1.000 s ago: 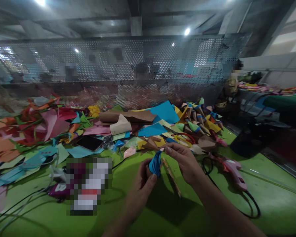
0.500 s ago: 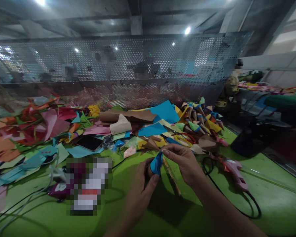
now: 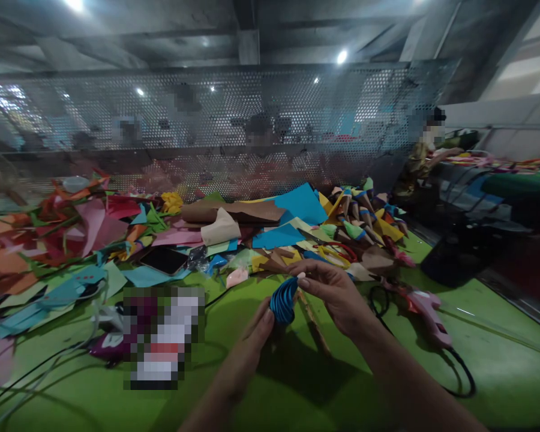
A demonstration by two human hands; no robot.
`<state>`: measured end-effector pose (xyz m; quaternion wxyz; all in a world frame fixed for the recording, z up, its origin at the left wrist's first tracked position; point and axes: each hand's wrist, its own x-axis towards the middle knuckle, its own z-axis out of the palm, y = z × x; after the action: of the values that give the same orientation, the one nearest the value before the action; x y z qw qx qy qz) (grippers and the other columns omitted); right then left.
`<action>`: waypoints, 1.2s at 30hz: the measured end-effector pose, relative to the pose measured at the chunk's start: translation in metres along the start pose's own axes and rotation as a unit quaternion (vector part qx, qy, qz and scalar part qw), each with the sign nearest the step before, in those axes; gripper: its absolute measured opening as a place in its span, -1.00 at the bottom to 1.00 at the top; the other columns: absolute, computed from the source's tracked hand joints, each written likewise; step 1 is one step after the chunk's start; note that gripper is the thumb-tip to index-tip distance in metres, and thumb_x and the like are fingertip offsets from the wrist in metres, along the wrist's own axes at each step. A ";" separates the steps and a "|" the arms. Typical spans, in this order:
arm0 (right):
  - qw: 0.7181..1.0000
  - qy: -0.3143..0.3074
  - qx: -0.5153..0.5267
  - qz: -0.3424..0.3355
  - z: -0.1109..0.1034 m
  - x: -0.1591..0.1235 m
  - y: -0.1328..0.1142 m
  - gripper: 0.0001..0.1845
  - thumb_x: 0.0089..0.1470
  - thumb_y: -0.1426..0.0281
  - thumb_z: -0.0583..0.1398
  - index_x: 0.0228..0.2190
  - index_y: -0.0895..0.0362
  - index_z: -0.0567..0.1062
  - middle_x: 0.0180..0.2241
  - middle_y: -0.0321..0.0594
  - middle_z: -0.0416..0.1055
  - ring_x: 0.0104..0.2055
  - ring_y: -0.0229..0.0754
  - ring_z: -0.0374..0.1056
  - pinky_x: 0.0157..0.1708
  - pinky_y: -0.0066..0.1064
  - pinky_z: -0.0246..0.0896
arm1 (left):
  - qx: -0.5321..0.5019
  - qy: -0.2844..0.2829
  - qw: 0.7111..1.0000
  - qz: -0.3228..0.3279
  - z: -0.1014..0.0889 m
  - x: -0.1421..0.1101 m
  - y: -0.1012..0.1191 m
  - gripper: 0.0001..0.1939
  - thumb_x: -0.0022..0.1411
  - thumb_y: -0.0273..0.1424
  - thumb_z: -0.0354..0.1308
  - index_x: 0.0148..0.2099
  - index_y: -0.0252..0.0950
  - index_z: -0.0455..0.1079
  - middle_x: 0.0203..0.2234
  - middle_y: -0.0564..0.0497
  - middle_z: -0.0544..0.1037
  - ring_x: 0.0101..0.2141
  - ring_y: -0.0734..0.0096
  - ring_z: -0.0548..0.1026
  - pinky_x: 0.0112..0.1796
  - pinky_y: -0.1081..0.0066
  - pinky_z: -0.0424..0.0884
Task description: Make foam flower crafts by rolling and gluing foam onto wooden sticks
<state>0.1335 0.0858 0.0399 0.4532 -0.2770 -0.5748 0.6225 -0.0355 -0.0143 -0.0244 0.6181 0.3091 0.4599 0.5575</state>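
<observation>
A small blue ridged piece of stacked layers (image 3: 282, 301), perhaps paper or foam sheet, is held above the green table (image 3: 297, 402). My left hand (image 3: 256, 330) is closed on its left side, the thumb lying along the edge and the other fingers partly hidden. With thumb and fingertips, my right hand (image 3: 335, 294) pinches its upper right tip, where a small pale spot shows. Below my right hand, a thin brown stick (image 3: 315, 327) slants down; its upper end is hidden by the hand. A pink glue gun (image 3: 427, 312) lies to the right of my right forearm.
Coloured sheet scraps (image 3: 90, 228) heap along the back. Yellow-handled scissors (image 3: 335, 255), a phone (image 3: 164, 260) and brown cones (image 3: 355, 210) lie there. A blurred-out box (image 3: 166, 342) and cables sit left. Behind stands a perforated metal screen (image 3: 234, 108); a person (image 3: 420, 159) is far right.
The blue piece has turned, so more of its ridged side faces me. My left hand has shifted slightly down and left around it, while my right hand stays nearly in place.
</observation>
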 end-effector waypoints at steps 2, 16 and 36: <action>1.000 0.007 0.001 -0.008 0.001 0.000 0.001 -0.76 -0.14 0.18 0.46 -0.41 0.02 0.65 -0.31 -0.23 0.56 -0.24 -0.15 0.43 -0.25 -0.35 0.31 | 0.005 -0.002 1.000 -0.008 0.001 0.000 0.001 -0.31 0.18 0.03 0.23 0.26 -0.19 0.36 0.31 -0.09 0.29 0.35 -0.01 0.12 0.33 0.04 -0.01; 0.999 -0.015 -0.022 -0.033 -0.001 -0.002 0.000 -0.77 -0.05 0.21 0.43 -0.30 0.00 0.67 -0.13 -0.17 0.58 -0.06 -0.02 0.44 -0.12 -0.24 0.34 | -0.055 -0.085 0.993 -0.066 0.015 0.002 0.021 -0.25 -0.02 0.27 0.20 -0.18 -0.36 0.53 -0.64 0.13 0.35 -0.62 0.61 0.19 -0.52 0.53 0.14; 1.000 -0.019 -0.005 -0.023 0.003 0.000 0.001 -0.68 -0.12 0.20 0.45 -0.26 0.00 0.66 -0.13 -0.18 0.57 -0.12 -0.06 0.43 -0.11 -0.25 0.32 | -0.145 -0.147 0.972 -0.112 0.009 0.006 0.027 -0.37 0.24 0.11 0.08 -0.06 -0.39 0.47 -0.66 0.14 0.28 -0.67 0.63 0.12 -0.56 0.58 0.21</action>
<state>0.1307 0.0844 0.0396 0.4553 -0.2543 -0.5928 0.6136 -0.0387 -0.0020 0.0012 0.7756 0.2411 0.3098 0.4944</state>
